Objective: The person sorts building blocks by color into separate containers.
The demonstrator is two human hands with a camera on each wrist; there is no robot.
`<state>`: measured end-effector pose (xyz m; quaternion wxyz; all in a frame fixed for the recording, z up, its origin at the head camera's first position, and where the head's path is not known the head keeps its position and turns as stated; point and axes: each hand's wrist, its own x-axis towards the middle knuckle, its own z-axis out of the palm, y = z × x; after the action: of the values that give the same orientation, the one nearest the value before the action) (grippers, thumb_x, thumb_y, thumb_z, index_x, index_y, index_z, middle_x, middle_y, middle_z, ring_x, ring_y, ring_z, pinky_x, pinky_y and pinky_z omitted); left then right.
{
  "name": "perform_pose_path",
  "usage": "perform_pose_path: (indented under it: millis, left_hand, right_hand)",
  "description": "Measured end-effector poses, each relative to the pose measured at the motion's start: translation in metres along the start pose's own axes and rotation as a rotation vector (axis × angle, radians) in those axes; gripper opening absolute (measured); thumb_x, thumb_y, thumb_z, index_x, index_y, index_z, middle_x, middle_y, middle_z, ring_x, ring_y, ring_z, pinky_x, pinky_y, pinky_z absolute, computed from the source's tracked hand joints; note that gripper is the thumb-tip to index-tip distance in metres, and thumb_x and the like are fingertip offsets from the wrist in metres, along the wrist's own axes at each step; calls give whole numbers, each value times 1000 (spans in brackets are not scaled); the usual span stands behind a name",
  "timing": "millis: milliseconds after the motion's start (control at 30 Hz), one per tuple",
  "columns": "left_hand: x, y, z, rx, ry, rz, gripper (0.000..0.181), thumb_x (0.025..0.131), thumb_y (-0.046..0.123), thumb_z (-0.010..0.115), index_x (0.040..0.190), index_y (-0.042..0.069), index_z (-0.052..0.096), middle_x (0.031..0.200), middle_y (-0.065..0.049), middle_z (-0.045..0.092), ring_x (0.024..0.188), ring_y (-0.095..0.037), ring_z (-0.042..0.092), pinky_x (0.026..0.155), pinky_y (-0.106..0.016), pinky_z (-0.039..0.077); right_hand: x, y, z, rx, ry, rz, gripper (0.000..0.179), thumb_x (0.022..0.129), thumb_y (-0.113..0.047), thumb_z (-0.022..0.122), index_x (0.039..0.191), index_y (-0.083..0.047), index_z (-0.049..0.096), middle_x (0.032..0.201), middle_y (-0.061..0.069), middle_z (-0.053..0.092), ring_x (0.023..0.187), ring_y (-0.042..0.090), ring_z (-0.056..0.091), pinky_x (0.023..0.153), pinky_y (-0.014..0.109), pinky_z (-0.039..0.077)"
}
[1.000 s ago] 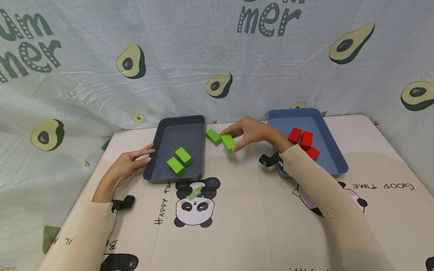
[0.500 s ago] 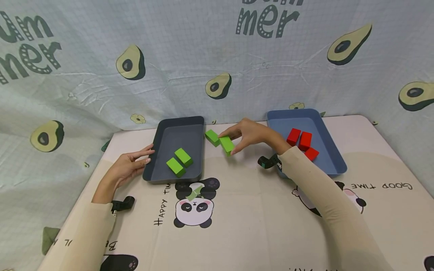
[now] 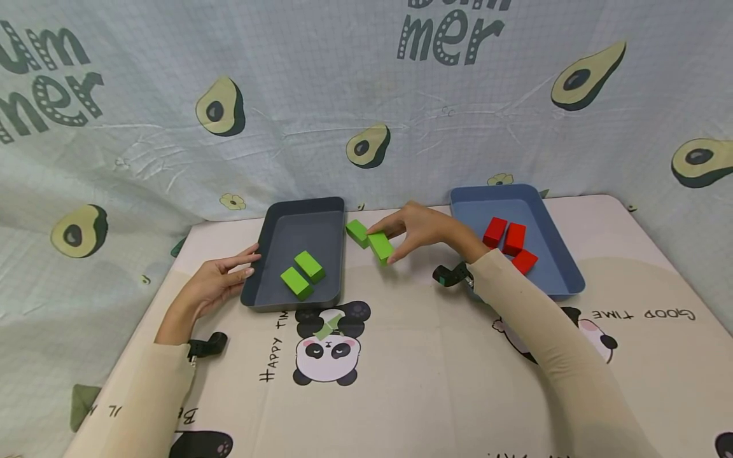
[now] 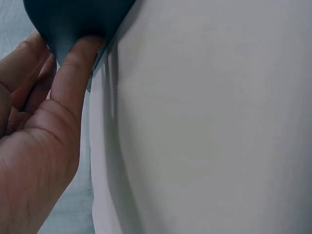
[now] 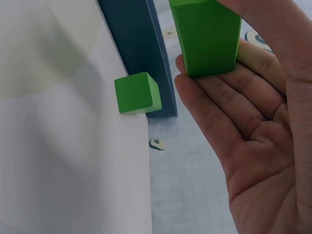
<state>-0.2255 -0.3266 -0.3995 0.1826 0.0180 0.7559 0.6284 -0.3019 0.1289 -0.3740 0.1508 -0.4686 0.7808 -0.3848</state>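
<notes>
In the head view my right hand [image 3: 422,230] pinches a green block [image 3: 380,247] between thumb and fingers. The right wrist view shows that green block [image 5: 208,41] raised above the table, its end against the fingertips. Beside it a second green block [image 3: 357,233] lies on the table, close to the right wall of the dark grey tray [image 3: 303,222]. Two more green blocks, a rear one [image 3: 310,266] and a front one [image 3: 296,283], lie inside this tray. My left hand [image 3: 213,284] touches the tray's left side with extended fingers; in the left wrist view a fingertip meets the outer wall [image 4: 73,24].
A blue tray [image 3: 550,254] at the right holds three red blocks [image 3: 514,239]; my right forearm passes over its near left corner. The table [image 3: 412,375] wears a cloth with panda prints. A hanging cloth with avocado prints [image 3: 369,146] rises behind.
My right hand has shifted slightly left with the green block, nearer the one lying by the grey tray. The left hand stays at the tray's side.
</notes>
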Motion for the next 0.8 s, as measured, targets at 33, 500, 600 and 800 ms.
perform_pose_path:
  millis: [33, 500, 600, 800]
  left_hand:
    - [0, 0, 0, -6, -6, 3, 63, 99, 12, 66, 154, -3, 38, 169, 1, 17, 118, 11, 56, 93, -20, 54]
    - [0, -1, 0, -12, -28, 11, 65, 99, 13, 66, 154, -4, 36, 170, 1, 16, 118, 14, 54, 95, -20, 53]
    - [0, -1, 0, -13, -26, 13, 64, 99, 12, 66, 154, -4, 37, 170, 0, 16, 119, 13, 54, 96, -20, 52]
    - [-2, 0, 1, -12, -31, 19, 63, 99, 12, 66, 154, -3, 37, 170, -1, 16, 125, 9, 51, 97, -20, 52]
  right_hand:
    - [0, 0, 0, 6, 1, 1, 69, 75, -22, 92, 136, -4, 65, 129, 10, 69, 112, 21, 71, 100, 35, 55]
    - [2, -2, 3, -7, 2, -11, 68, 76, -22, 92, 135, -4, 66, 128, 11, 70, 110, 21, 71, 98, 39, 56]
    - [2, -2, 3, -4, 3, -9, 68, 75, -21, 92, 135, -3, 66, 128, 11, 70, 110, 21, 71, 98, 39, 56]
    - [3, -3, 4, -7, 5, -7, 69, 75, -22, 92, 135, -3, 66, 128, 11, 70, 109, 21, 72, 97, 34, 56]
